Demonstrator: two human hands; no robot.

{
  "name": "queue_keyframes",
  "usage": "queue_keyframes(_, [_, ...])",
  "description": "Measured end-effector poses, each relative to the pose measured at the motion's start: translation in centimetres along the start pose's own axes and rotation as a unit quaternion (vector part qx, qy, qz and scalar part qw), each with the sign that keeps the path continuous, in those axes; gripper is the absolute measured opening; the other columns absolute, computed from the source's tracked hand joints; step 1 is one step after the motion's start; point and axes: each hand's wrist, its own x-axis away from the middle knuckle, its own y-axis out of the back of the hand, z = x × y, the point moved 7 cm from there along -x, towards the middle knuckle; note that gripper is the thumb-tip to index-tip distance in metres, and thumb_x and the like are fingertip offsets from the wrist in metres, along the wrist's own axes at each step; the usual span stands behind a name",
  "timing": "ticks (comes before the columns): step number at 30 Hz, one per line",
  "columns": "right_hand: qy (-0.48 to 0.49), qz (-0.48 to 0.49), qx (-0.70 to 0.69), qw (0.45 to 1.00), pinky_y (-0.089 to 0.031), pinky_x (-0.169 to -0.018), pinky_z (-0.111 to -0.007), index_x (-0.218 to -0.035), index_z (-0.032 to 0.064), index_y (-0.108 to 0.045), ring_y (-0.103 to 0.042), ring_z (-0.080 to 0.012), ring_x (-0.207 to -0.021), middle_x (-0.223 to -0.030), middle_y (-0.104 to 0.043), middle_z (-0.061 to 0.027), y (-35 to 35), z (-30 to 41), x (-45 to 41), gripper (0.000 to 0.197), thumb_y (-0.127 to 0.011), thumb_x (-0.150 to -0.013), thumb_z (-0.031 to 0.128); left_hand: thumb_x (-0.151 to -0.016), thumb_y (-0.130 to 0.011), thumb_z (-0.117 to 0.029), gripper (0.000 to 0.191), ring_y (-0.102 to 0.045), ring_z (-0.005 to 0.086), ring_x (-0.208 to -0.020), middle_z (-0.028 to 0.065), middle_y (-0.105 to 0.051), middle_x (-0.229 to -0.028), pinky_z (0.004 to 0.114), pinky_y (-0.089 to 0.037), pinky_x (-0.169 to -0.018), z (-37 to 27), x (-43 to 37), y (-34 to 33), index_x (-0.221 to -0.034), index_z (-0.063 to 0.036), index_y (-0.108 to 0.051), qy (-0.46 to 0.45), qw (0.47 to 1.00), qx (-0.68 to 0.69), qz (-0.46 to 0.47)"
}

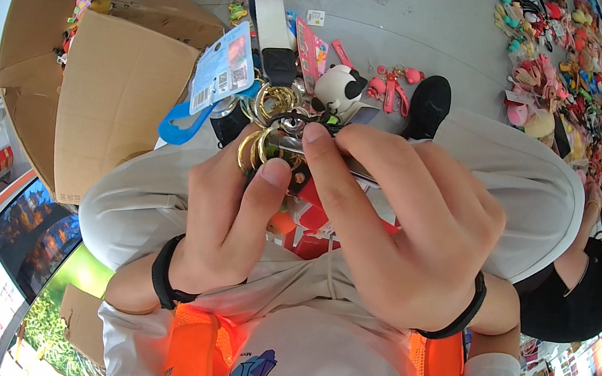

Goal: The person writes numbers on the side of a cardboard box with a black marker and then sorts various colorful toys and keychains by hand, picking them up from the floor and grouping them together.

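My left hand (240, 196) pinches several gold split rings (255, 148) between thumb and fingers. My right hand (392, 208) has its thumb and index finger closed on a dark cord (282, 117) beside the rings; a shiny metal part shows under the fingertips. More gold rings (276, 102) hang together just beyond. Around them are a blue tag card (226, 70), a blue strap (187, 123), a white wrist strap (272, 15) and a black-and-white plush-like figure (337, 88). Red and orange trinkets (311, 213) lie partly hidden below my hands.
Open cardboard box (119, 106) at left, trinkets inside. Red keychains (392, 89) lie on the grey floor (384, 36) near my black shoe (430, 105). A large pile of keychains (579, 72) spreads at upper right, near a person in black (574, 290).
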Motion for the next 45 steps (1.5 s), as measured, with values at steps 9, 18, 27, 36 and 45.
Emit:
queue_keyframes(9, [-0.01,0.016,0.045,0.999,-0.039,-0.044,-0.026,-0.095,0.0022,-0.073,-0.052,-0.0134,-0.06,-0.089,-0.061,0.0001,-2.4,0.0,0.5,0.035,-0.069,-0.061,0.009,-0.104,-0.038,-0.016,0.027,-0.048,0.0068,-0.056,0.0019,-0.058,-0.072,0.024,-0.039,-0.051,3.0,-0.1,-1.3,-0.106,0.0019,-0.057,0.045,0.993,0.075,-0.084])
queue_keyframes(18, [-0.035,0.029,0.036,0.998,-0.044,-0.046,-0.028,-0.096,0.0075,-0.073,-0.058,-0.0141,-0.064,-0.09,-0.063,0.0003,-3.3,-1.9,0.4,0.028,-0.07,-0.068,0.006,-0.104,-0.039,-0.022,0.029,-0.052,0.0087,-0.069,0.0025,-0.06,-0.083,0.025,-0.044,-0.063,3.5,0.0,-1.2,-0.103,0.0001,-0.058,0.104,0.976,0.154,-0.114])
queue_keyframes(27, [-0.02,0.02,-0.051,0.998,-0.047,-0.049,-0.026,-0.096,0.006,-0.074,-0.06,-0.0147,-0.064,-0.091,-0.065,-0.0009,-2.8,-2.0,0.2,0.032,-0.073,-0.064,0.001,-0.103,-0.037,-0.018,0.03,-0.054,0.006,-0.068,0.0027,-0.062,-0.084,0.023,-0.045,-0.057,4.2,-0.2,-0.9,-0.109,0.0027,-0.058,0.096,0.978,0.154,-0.099])
queue_keyframes(36, [-0.016,0.037,-0.033,0.999,-0.047,-0.048,-0.027,-0.097,0.0069,-0.073,-0.061,-0.0147,-0.065,-0.089,-0.064,-0.0005,-3.1,-1.9,0.1,0.034,-0.074,-0.063,0.003,-0.102,-0.038,-0.015,0.03,-0.052,0.0064,-0.067,0.0027,-0.062,-0.084,0.023,-0.044,-0.058,3.5,-0.1,-0.8,-0.112,0.0035,-0.059,0.067,0.984,0.128,-0.103])
queue_keyframes(45, [-0.028,0.018,-0.095,0.995,-0.048,-0.052,-0.028,-0.095,0.0054,-0.073,-0.062,-0.0176,-0.066,-0.089,-0.065,-0.0032,-2.7,-2.4,0.1,0.027,-0.077,-0.068,0.0,-0.1,-0.04,-0.02,0.032,-0.053,0.0083,-0.072,0.0034,-0.063,-0.086,0.023,-0.045,-0.068,3.1,-0.2,-0.1,-0.109,0.0035,-0.06,0.098,0.977,0.163,-0.096])
